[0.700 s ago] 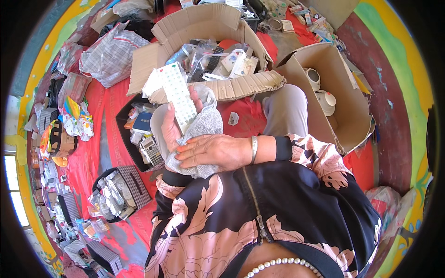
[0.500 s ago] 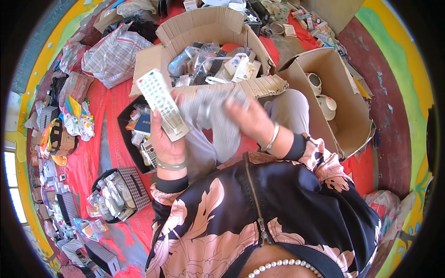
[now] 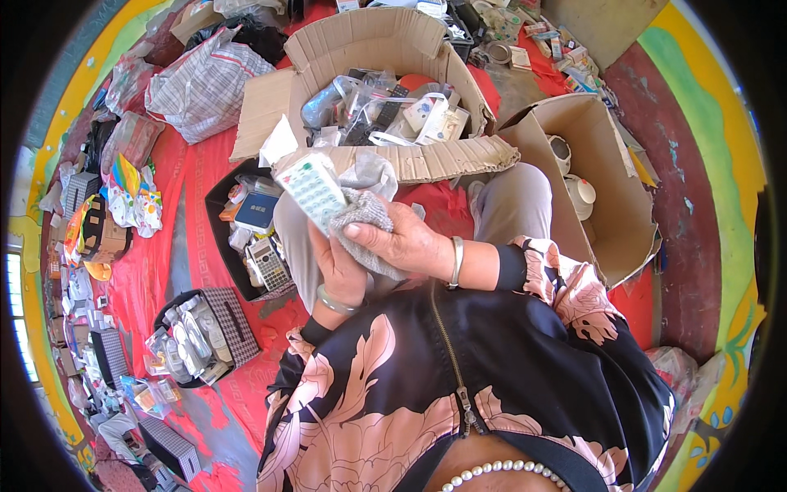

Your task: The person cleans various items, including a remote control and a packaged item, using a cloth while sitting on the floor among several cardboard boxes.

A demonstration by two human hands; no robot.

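A person seen from above sits on a red floor covering (image 3: 197, 246), working over their lap. The left hand (image 3: 340, 266), just left of the picture's centre, is wrapped around the lower end of a white remote control (image 3: 311, 190), which tilts up toward eleven o'clock with its button side showing. The right hand (image 3: 406, 242), touching the left at its three o'clock side, is closed on a grey cloth (image 3: 365, 213), thumb on top, pressing the cloth against the remote's right edge. A metal bangle sits on each wrist.

At twelve o'clock from the hands stands an open cardboard box (image 3: 393, 41) filled with bagged remotes and cables. At two o'clock lies a second cardboard box (image 3: 615, 180) on its side, with white round items inside. At nine o'clock a black tray (image 3: 221, 197) holds calculators and small boxes. At seven o'clock a dark basket (image 3: 229, 320) holds more wrapped remotes. A checked bag (image 3: 205, 82) rests at eleven o'clock.
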